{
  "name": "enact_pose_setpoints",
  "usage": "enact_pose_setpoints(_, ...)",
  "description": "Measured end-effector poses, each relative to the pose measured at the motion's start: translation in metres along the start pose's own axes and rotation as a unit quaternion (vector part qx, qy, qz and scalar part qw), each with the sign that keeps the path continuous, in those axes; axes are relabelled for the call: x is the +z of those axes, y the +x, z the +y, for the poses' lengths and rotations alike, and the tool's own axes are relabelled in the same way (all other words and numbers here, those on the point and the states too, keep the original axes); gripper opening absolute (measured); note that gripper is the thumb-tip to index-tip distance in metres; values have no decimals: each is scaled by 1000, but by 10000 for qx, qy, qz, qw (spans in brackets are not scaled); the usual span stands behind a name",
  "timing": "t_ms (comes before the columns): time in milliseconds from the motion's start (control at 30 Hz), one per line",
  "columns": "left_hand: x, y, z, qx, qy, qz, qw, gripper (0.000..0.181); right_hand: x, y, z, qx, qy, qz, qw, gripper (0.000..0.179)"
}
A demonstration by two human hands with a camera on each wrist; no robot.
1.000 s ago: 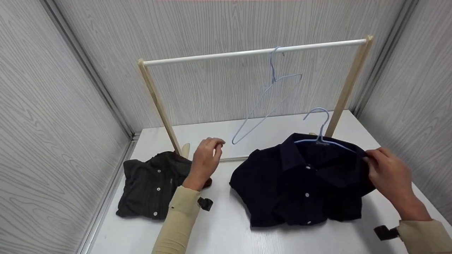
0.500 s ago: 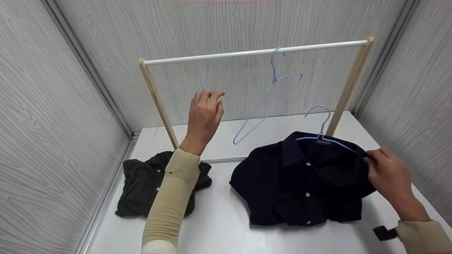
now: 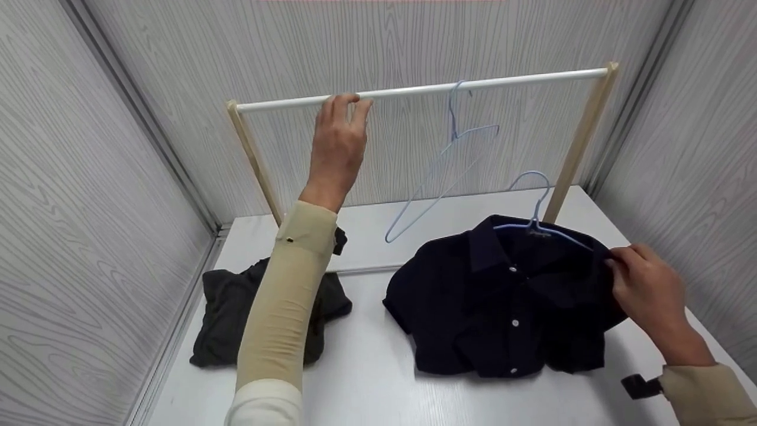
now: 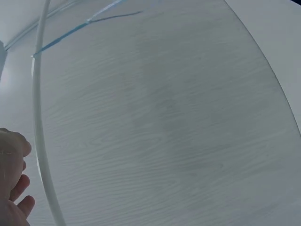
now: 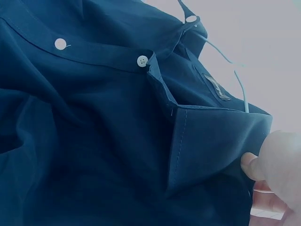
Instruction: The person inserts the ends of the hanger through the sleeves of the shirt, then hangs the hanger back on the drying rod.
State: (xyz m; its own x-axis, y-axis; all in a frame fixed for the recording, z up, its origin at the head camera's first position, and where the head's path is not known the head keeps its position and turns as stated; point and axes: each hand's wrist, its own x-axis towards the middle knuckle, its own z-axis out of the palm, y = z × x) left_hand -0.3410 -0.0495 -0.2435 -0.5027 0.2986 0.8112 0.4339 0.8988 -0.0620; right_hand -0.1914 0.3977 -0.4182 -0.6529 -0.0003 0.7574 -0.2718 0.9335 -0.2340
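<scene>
A dark navy button-up shirt (image 3: 449, 307) lies on the right of the table, a light blue wire hanger (image 3: 536, 220) inside its collar with the hook sticking up. My right hand (image 3: 649, 290) pinches the shirt at the shoulder beside the collar; in the right wrist view the thumb (image 5: 253, 165) presses on the cloth. My left hand (image 3: 338, 139) is raised to the white rail (image 3: 278, 104) of a small clothes rack, fingers loosely bent. Seen from the left wrist, its fingers (image 4: 19, 188) are beside the rail and hold nothing.
A second blue hanger (image 3: 454, 137) hangs on the rail, right of my left hand. A dark grey folded shirt (image 3: 219, 322) lies at the left, partly behind my left sleeve. Wooden posts (image 3: 582, 142) carry the rail; grained panels wall the table.
My left hand has risen from low beside the grey shirt up to the rail. My right hand keeps its pinch on the navy shirt, whose hanger hook stands slightly higher.
</scene>
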Motion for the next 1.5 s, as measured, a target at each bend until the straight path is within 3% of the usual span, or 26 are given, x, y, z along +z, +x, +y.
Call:
enact_pose_setpoints(100, -1, 6, -8, 62, 270, -166, 9995, 35, 0, 0, 0, 42, -3, 21, 10000, 10)
enact_pose_setpoints(233, -1, 10, -17, -109, 384, -268, 9988, 33, -1, 2, -2, -41, -57, 32, 10000, 8)
enact_pose_setpoints(500, -3, 16, -19, -553, 102, -156, 9983, 28, -10, 11, -6, 62, -95, 76, 9999, 7)
enact_pose_setpoints(800, -5, 22, -15, -930, -133, -60, 9956, 28, -19, 30, -15, 361, -11, 476, 9982, 10)
enact_pose_setpoints(1067, -5, 17, -20, -1006, -95, 4, 9949, 27, -25, 52, -25, 217, 32, 685, 9974, 12)
enact_pose_setpoints(1500, -5, 18, -17, -940, -119, -63, 9955, 27, -45, 79, -33, 728, -297, 561, 9953, 23)
